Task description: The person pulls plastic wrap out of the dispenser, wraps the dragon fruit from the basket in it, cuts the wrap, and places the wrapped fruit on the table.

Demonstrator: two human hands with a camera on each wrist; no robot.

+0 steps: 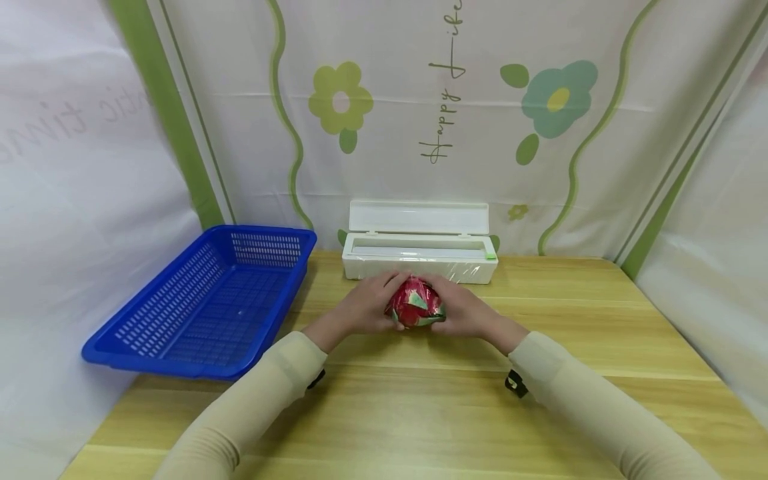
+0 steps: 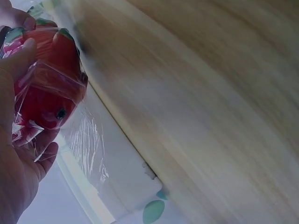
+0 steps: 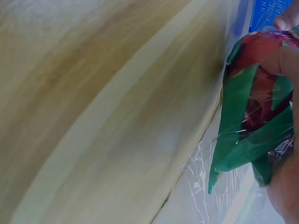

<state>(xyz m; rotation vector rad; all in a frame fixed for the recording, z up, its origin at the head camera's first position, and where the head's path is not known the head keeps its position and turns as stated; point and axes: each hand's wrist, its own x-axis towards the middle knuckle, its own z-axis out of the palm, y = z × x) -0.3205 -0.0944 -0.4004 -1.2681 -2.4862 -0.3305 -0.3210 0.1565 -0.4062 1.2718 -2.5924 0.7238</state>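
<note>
Both hands hold a red dragon fruit (image 1: 415, 303) with green scales, my left hand (image 1: 367, 305) on its left side and my right hand (image 1: 467, 311) on its right. Clear cling film covers the fruit; in the left wrist view, it lies creased over the red skin (image 2: 58, 88). Long green scales (image 3: 238, 100) show through the film in the right wrist view. Just behind the fruit stands a white cling film dispenser (image 1: 420, 268), its lid (image 1: 419, 217) raised. A stretch of film (image 2: 88, 144) clings to the front of the dispenser, close by the fruit.
To the left, a blue plastic basket (image 1: 279, 313) with slotted sides stands on the wooden table (image 1: 408, 413). A printed fabric backdrop (image 1: 396, 173) rises behind the dispenser, and white cloth hangs on both sides.
</note>
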